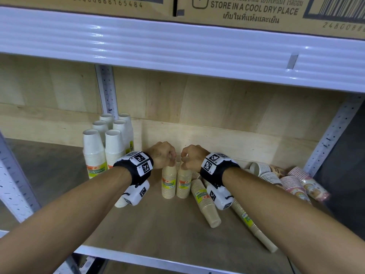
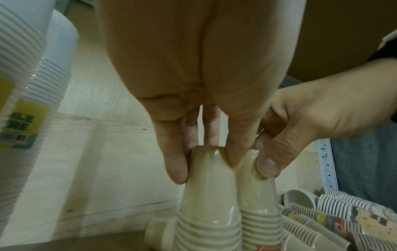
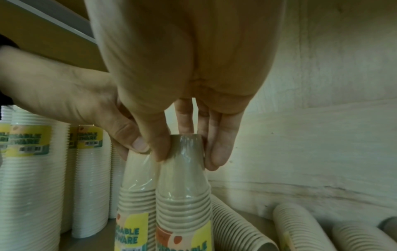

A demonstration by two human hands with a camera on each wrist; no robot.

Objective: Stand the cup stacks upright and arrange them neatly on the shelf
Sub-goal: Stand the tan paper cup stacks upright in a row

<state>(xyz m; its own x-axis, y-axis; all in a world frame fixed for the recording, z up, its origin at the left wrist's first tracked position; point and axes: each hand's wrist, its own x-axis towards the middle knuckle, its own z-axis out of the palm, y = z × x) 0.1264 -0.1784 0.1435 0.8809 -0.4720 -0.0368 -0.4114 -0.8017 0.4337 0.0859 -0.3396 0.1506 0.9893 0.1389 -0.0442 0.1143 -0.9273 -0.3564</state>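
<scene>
Two wrapped beige cup stacks stand upright side by side mid-shelf. My left hand [image 1: 167, 155] grips the top of the left beige stack [image 1: 169, 182], seen up close as the left beige stack [image 2: 206, 195] under my left hand [image 2: 201, 152]. My right hand [image 1: 187, 157] pinches the top of the right beige stack [image 1: 183, 183]; the right wrist view shows the right hand [image 3: 187, 149] around that stack [image 3: 184, 183]. Two more beige stacks [image 1: 205, 206] lie toppled to the right.
Several tall white cup stacks [image 1: 110, 147] stand upright at the left rear. Patterned cup stacks [image 1: 292, 180] lie tumbled at the right by the upright post. The upper shelf [image 1: 177, 46] carries cardboard boxes overhead. The shelf board [image 1: 158, 224] shows bare wood in front.
</scene>
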